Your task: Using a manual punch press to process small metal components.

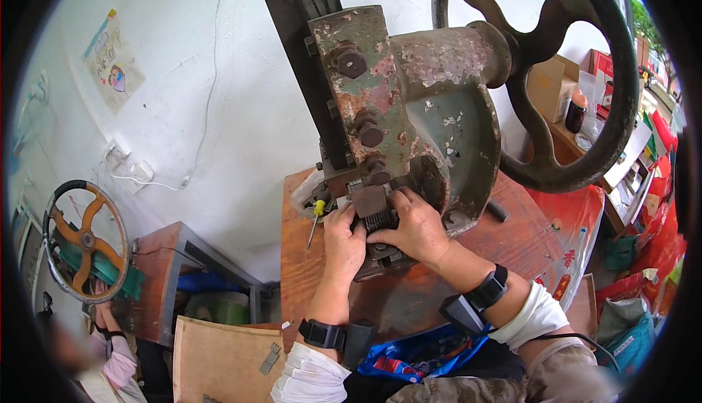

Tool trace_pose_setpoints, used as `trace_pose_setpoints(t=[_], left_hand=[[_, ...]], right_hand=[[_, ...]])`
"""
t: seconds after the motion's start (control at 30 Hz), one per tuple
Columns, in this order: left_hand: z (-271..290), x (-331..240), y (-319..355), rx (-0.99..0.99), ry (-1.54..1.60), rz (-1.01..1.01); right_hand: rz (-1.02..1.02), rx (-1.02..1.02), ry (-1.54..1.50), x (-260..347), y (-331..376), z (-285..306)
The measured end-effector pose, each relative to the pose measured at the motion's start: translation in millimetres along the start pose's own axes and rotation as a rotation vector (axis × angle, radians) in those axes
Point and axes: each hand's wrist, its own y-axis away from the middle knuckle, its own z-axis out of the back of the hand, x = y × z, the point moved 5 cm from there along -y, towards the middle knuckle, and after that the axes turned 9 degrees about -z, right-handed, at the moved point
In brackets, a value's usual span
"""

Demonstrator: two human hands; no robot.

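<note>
In front of me stands a worn, green-painted metal hand press (380,88) with bolts down its face. Below its square ram block (370,202) is a dark, finely ridged metal piece (378,221), resting in the press's lower tooling. My left hand (344,243) grips this piece from the left, its thumb along the near side. From the right, my right hand (418,229) closes on it, thumb in front and fingers curled behind the ram block. Some fingertips are hidden by the block. A yellow-handled screwdriver (319,209) lies left of my left hand.
The press stands on a reddish wooden table (307,205), its large handwheel (623,74) at the upper right. A blue bag (420,355) lies near my lap. Lower left, a wooden board (227,352) carries small metal strips (270,358). Another person (110,359) sits by a second wheel (88,240).
</note>
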Motion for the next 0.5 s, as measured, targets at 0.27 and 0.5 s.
trace_pose_setpoints(t=[0.27, 0.5], left_hand=[[0.4, -5.3, -1.4, 0.028, -0.004, 0.023], [0.2, 6.1, 10.8, 0.154, -0.266, 0.038]], right_hand=[[-0.087, 0.03, 0.07, -16.7, -5.2, -7.5], [0.346, 0.046, 0.067, 56.3, -0.1, 119.3]])
